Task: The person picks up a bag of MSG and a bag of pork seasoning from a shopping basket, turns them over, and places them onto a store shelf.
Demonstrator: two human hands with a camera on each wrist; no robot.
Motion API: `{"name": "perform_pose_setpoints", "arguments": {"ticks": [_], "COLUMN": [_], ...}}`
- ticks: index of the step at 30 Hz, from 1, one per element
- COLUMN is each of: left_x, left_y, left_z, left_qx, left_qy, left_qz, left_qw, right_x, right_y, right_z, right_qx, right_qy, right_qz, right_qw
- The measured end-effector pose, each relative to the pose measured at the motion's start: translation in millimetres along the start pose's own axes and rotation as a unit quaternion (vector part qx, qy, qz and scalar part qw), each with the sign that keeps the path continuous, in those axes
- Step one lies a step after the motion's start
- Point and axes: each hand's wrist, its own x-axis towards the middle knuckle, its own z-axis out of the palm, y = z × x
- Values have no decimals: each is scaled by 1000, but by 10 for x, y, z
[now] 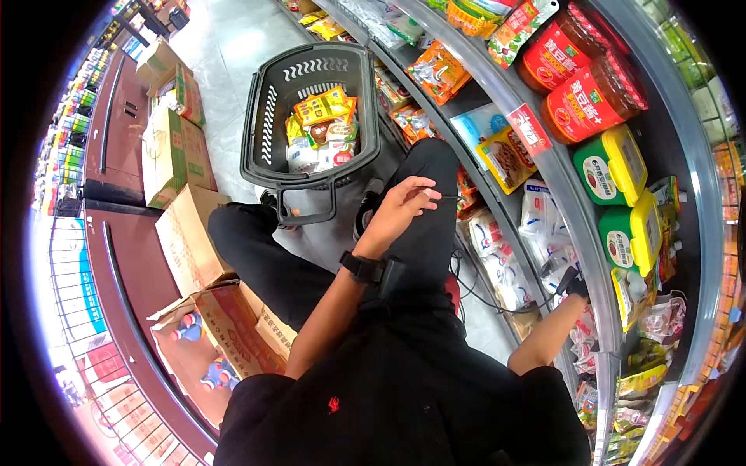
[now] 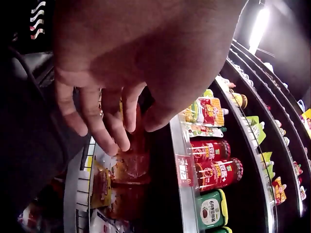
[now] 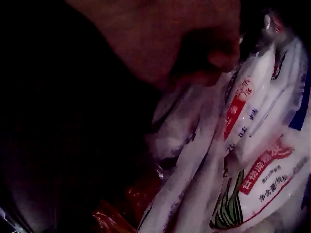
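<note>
My left hand (image 1: 400, 210) hovers over my knee beside the shelf, its fingers loosely bent and holding nothing. In the left wrist view the left hand (image 2: 131, 73) hangs with fingers pointing down, near the lower shelf's packets. My right arm reaches into the low shelf on the right, where the head view mostly hides the hand. The right wrist view, dark and blurred, shows my right hand (image 3: 180, 43) with curled fingers gripping the top of a white plastic packet (image 3: 189, 145). Beside it lie more white packets (image 3: 267, 179) with red print and a green stripe pattern.
A black shopping basket (image 1: 252, 147) with several food packets (image 1: 322, 109) stands ahead on the floor. Red-labelled jars (image 1: 590, 97) and green tubs with yellow lids (image 1: 610, 167) fill the upper shelf. Cardboard boxes (image 1: 179, 159) line the left side. A black cable (image 1: 486, 299) hangs by the shelf.
</note>
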Motion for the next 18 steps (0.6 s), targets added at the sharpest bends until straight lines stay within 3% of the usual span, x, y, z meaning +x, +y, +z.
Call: {"name": "perform_pose_setpoints", "arguments": {"ticks": [6,8,9,11,12,13,14,16,18], "left_x": [-113,-180,-207,-267,-293,-319,-350,-432,-538], "left_y": [121,204,239,313,342,366,455,620,893], "left_z": [-182,-271,-320,-455,-545,-669,-802,-1144,-1479], "left_qx": [-73,-142,-161,-150,-145,-142,-137,-109,-140], "left_qy": [51,81,93,119,131,146,172,232,291], "left_qz": [-6,0,10,16,18,33,44,84,108], "left_qw": [996,987,983,981,981,978,974,963,940], "right_x": [-295,-629,-903,-1695,-2084,-2283,-2403,-2686,-2807], "right_y": [-305,-623,-863,-1402,-1828,-2011,-2207,-2821,-3421], "right_z": [56,208,318,553,503,622,748,844,1006], "right_qx": [-207,-163,-66,171,134,177,136,173,180], "right_qy": [-1,-26,-78,-199,-274,-327,-321,-405,-415], "right_qz": [-82,-175,-219,-263,-244,-258,-353,-354,-442], "right_qw": [975,971,970,928,921,892,868,825,775]}}
